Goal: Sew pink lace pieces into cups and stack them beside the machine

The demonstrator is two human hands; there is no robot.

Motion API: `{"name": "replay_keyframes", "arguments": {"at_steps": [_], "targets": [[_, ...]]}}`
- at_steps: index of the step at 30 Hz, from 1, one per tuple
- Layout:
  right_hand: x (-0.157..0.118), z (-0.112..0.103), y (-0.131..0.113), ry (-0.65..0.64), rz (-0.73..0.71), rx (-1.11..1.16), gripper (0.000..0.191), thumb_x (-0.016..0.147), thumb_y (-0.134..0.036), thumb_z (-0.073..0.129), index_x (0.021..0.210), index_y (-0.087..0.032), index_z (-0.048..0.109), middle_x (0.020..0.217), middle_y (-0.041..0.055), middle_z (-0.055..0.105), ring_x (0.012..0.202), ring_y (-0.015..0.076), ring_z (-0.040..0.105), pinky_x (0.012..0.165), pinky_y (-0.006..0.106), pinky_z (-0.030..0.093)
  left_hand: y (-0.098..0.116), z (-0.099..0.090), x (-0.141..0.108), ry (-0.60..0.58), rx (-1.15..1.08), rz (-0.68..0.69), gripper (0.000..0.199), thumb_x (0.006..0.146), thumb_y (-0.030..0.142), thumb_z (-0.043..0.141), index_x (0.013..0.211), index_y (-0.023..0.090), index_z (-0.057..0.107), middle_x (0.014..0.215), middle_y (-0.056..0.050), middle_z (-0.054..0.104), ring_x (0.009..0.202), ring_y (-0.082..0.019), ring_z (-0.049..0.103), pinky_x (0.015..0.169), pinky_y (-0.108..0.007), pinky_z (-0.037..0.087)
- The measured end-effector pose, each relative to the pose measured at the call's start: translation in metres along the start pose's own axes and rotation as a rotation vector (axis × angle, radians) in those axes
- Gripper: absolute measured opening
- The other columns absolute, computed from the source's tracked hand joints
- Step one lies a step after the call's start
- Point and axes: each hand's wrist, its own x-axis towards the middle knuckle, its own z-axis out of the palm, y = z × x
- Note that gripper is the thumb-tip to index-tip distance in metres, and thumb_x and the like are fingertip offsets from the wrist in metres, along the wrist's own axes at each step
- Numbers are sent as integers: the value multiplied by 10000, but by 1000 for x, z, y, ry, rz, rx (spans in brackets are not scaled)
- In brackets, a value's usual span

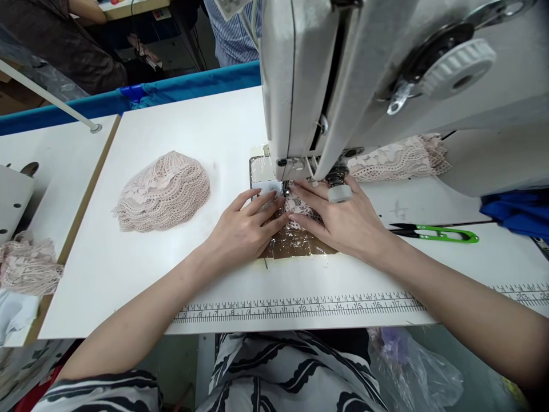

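A small piece of pale pink lace (295, 216) lies under the presser foot (286, 187) of the sewing machine (309, 86). My left hand (240, 232) rests flat to the left of the foot, fingers spread and fingertips at the lace edge. From the right, my right hand (349, 220) lies over the lace with its fingers stretched out, the index fingertip close to the foot. The tip of my right thumb meets my left fingertips in front of the needle area. My right hand partly covers the lace.
A stack of pink lace pieces (165, 191) sits left; more lace (398, 159) lies behind my right hand. Green-handled thread snips (446, 233) lie right. A printed ruler (274, 312) runs along the front edge. Blue cloth (518, 212) is far right. Other people sit beyond the table.
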Motion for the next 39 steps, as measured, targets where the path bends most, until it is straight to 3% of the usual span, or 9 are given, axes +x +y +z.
{"name": "replay_keyframes", "arguments": {"at_steps": [4, 20, 25, 31, 35, 39], "targets": [[1, 2, -1, 8, -15, -9, 424, 1028, -422, 438, 1256, -153, 672, 1267, 121, 689, 1184, 303, 576, 1033, 484, 384, 1, -2, 1, -17, -5, 9, 354, 938, 143, 532, 1266, 155, 662, 1342, -134, 636, 1277, -293, 598, 1119, -548, 453], [-3, 3, 1, 5, -40, -42, 447, 1037, -412, 408, 1265, -124, 661, 1268, 119, 690, 1224, 303, 556, 1107, 486, 306, 3, -4, 1, -15, 69, 37, 354, 934, 130, 521, 1260, 124, 660, 1312, -144, 656, 1246, -271, 624, 1139, -534, 446], [-7, -5, 1, 16, -133, 5, 510, 980, -495, 486, 1256, -100, 652, 1225, 137, 702, 1208, 329, 555, 1097, 511, 309, 4, -3, 0, -20, 50, 21, 391, 942, 135, 486, 1308, 114, 623, 1329, -147, 646, 1254, -269, 617, 1142, -541, 434], [-9, -3, -4, 127, -198, -2, 321, 884, -169, 505, 1154, -114, 669, 1106, 115, 726, 1023, 264, 618, 1004, 437, 377, 3, 5, 6, 194, 59, -50, 205, 971, 185, 553, 1099, 166, 713, 1112, -49, 757, 1025, -199, 705, 1047, -437, 509], [-7, 3, -5, 214, -189, -19, 209, 951, -206, 533, 1076, -168, 695, 1009, 52, 750, 997, 238, 622, 951, 388, 397, 2, 10, 10, 276, 28, -117, 138, 965, 176, 580, 972, 185, 718, 969, -2, 773, 903, -165, 707, 1000, -394, 521], [-6, 1, -5, 264, -230, -38, 148, 969, -195, 566, 976, -205, 713, 983, -4, 764, 866, 182, 621, 874, 342, 414, 2, 10, 9, 275, -23, -140, 129, 966, 188, 583, 969, 194, 711, 996, 4, 775, 940, -166, 705, 1010, -401, 513]]}}
